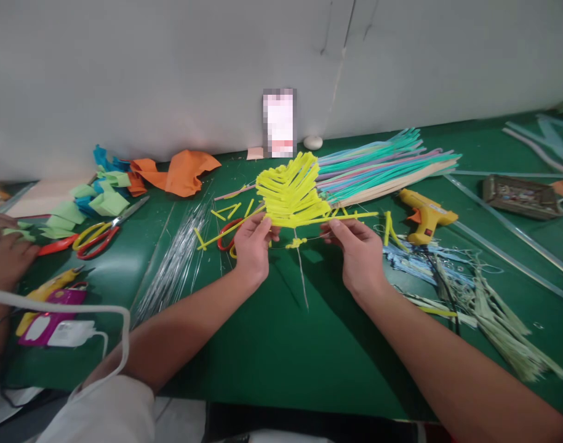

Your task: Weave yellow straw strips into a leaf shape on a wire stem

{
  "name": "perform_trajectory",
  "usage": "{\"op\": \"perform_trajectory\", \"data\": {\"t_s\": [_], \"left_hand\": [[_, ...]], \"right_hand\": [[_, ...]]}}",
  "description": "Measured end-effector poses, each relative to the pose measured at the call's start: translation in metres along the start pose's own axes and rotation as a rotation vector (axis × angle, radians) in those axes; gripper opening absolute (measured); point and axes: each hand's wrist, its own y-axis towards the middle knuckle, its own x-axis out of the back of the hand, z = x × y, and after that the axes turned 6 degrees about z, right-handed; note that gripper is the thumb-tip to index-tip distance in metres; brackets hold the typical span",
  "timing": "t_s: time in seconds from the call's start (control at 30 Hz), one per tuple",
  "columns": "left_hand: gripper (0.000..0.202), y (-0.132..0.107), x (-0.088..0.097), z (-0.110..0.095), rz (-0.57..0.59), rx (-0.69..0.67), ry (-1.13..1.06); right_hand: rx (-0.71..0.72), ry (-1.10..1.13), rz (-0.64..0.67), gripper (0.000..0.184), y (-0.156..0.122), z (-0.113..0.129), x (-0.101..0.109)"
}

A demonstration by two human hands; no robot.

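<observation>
The left hand (pixel 255 246) is closed in a pinch at the lower left edge of a fuzzy yellow leaf (pixel 288 191), and the right hand (pixel 359 249) is pinched nearly shut on a thin wire (pixel 314 237) below a yellow strip. The leaf is held upright between the two hands, above the green surface (pixel 281 363), its pale stem (pixel 302 277) hanging down. It hides part of the coloured rods (pixel 392 166) behind it. Red-handled scissors (pixel 223 237) and yellow offcuts (pixel 232 211) lie close behind the left hand. Silver wires (pixel 173 267) are just left of that. Right of the right hand are a glue gun (pixel 426 212), straw (pixel 509 332) and a tray (pixel 521 195). A phone (pixel 280 123) stands against the wall. Farther left are orange sheets (pixel 186 172), more scissors (pixel 99 237) and a co-worker's hand (pixel 7 246). A white cable (pixel 124 338) crosses in front of the left forearm.
</observation>
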Motion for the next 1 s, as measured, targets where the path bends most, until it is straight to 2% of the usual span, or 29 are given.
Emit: {"op": "perform_trajectory", "data": {"t_s": [0.3, 0.47, 0.63, 0.8, 1.0], "left_hand": [[0.026, -0.004, 0.0, -0.001, 0.083, 0.028, 0.001], [0.037, -0.018, -0.009, -0.003, 0.088, 0.199, -0.075], [0.034, -0.032, -0.019, -0.001, 0.171, 0.385, -0.076], [0.029, -0.032, -0.02, -0.003, 0.106, 0.332, -0.001], [0.025, -0.03, -0.019, -0.009, 0.025, 0.297, -0.049]], "right_hand": [[-0.034, 0.083, 0.083, 0.019, 0.001, 0.0, 0.001], [-0.021, 0.163, 0.05, 0.02, 0.001, 0.003, -0.001], [0.024, 0.159, 0.024, 0.019, -0.002, 0.002, -0.004], [0.035, 0.13, 0.075, 0.015, -0.006, -0.002, -0.006], [0.037, 0.104, 0.171, 0.014, -0.012, 0.0, -0.007]]}}
